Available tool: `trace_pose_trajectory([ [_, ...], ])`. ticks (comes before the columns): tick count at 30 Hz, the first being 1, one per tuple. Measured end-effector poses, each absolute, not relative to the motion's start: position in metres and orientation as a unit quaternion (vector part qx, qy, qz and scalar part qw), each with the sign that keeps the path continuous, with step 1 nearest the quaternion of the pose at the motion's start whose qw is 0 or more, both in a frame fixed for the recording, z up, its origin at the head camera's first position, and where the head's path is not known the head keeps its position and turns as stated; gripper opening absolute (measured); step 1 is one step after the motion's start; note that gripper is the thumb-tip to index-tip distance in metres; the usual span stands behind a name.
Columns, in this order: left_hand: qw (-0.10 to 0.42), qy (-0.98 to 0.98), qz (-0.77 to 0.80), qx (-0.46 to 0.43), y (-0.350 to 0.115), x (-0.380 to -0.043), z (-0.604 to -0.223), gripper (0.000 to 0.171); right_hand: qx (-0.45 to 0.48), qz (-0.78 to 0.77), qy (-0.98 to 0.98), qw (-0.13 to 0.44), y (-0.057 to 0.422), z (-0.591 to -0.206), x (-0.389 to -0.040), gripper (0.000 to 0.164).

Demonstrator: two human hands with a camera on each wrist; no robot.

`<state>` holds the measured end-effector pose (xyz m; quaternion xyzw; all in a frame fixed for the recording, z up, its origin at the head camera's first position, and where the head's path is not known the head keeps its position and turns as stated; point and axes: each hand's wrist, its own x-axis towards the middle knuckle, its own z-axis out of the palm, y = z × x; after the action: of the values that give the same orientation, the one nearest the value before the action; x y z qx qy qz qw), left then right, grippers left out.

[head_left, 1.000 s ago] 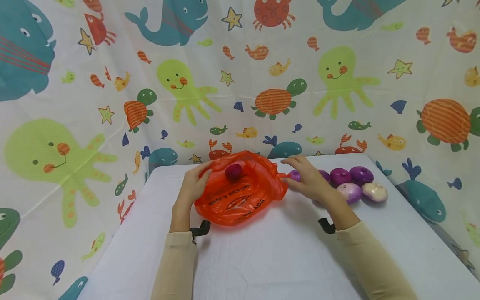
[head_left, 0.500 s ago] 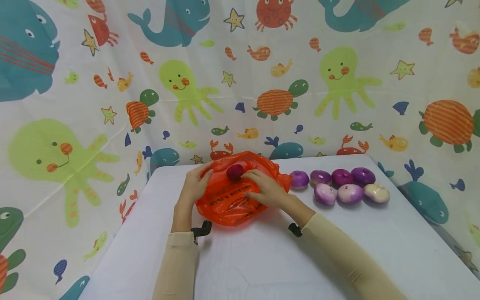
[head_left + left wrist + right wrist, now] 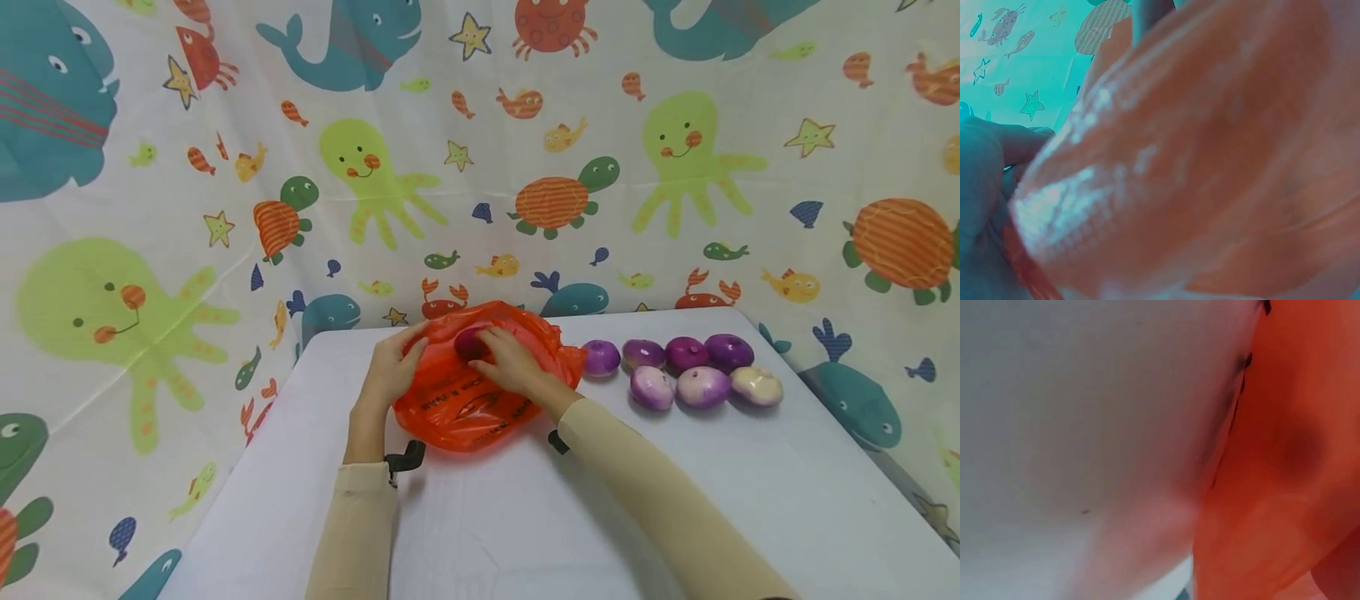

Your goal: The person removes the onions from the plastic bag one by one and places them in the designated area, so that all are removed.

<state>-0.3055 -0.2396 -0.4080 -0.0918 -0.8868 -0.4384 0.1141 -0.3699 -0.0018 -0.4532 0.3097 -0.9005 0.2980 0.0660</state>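
An orange-red plastic bag [image 3: 450, 417] with black print lies at the table's far middle, its mouth spread. My left hand [image 3: 388, 367] grips the bag's left edge; in the left wrist view the blurred film [image 3: 1179, 175] runs from between its fingers and thumb. A dark purple onion [image 3: 468, 343] sits at the bag's mouth. My right hand [image 3: 513, 362] reaches over the bag from the right, its fingers and thumb around the onion's right side and covering part of it. Bag film [image 3: 1285, 456] fills the right side of the right wrist view.
To the right of the bag stand several more purple onions in two rows, including a purple one [image 3: 600, 358] nearest the bag and a pale one [image 3: 757, 387] at the right end. A white cloth covers the table [image 3: 480, 517]. Behind it hangs a sea-animal curtain [image 3: 465, 192].
My right hand has moved left from beside the onions on the right, across the bag to the dark onion, and taken hold of it. The left hand keeps its place on the bag.
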Motion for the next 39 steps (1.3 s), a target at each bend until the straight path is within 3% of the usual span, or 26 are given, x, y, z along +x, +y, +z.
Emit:
trace_pose_trajectory([
  [7,0.123,-0.887,-0.435,-0.091,-0.240,-0.306,-0.408,0.043,0.297,0.262,-0.916,0.057,-0.016,-0.457,-0.381,0.056],
  [14,0.131,-0.888,-0.429,-0.097,-0.241,-0.308,-0.408,0.043,0.294,0.166,-0.941,0.021,-0.023,-0.456,-0.388,0.066],
  [20,0.140,-0.888,-0.425,-0.103,-0.241,-0.309,-0.409,0.043,0.314,0.147,-0.937,0.043,-0.024,-0.450,-0.386,0.059],
  [29,0.125,-0.889,-0.433,-0.089,-0.241,-0.307,-0.408,0.043,0.314,0.231,-0.920,-0.020,-0.020,-0.453,-0.382,0.057],
  [34,0.128,-0.887,-0.435,-0.091,-0.241,-0.306,-0.407,0.043,0.310,0.250,-0.917,-0.038,-0.017,-0.453,-0.382,0.066],
  [39,0.122,-0.885,-0.442,-0.086,-0.241,-0.307,-0.407,0.044,0.339,0.265,-0.902,-0.043,-0.016,-0.450,-0.381,0.063],
])
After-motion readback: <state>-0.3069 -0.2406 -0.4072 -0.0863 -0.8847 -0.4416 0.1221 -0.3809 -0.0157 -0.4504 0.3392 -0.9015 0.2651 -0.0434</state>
